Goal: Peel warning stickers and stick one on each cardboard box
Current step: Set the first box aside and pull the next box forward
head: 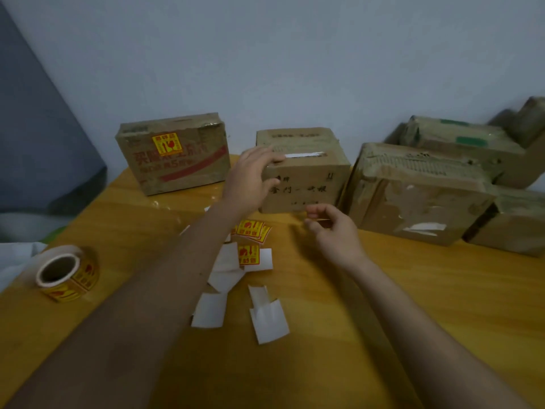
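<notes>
While the left hand (250,178) grips it, the worn cardboard box (306,184) stands upright.

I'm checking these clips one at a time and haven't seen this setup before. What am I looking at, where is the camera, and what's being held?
There is no robot: the single picture comes from a camera on a person's head, looking down at their bare arms over a wooden table. The left hand grips the middle cardboard box. The right hand pinches something thin, seen edge-on, probably a peeled sticker. The left box already bears a yellow-and-red warning sticker. More boxes stand to the right. On the table lie a sticker roll, loose stickers and white backing papers.
</notes>
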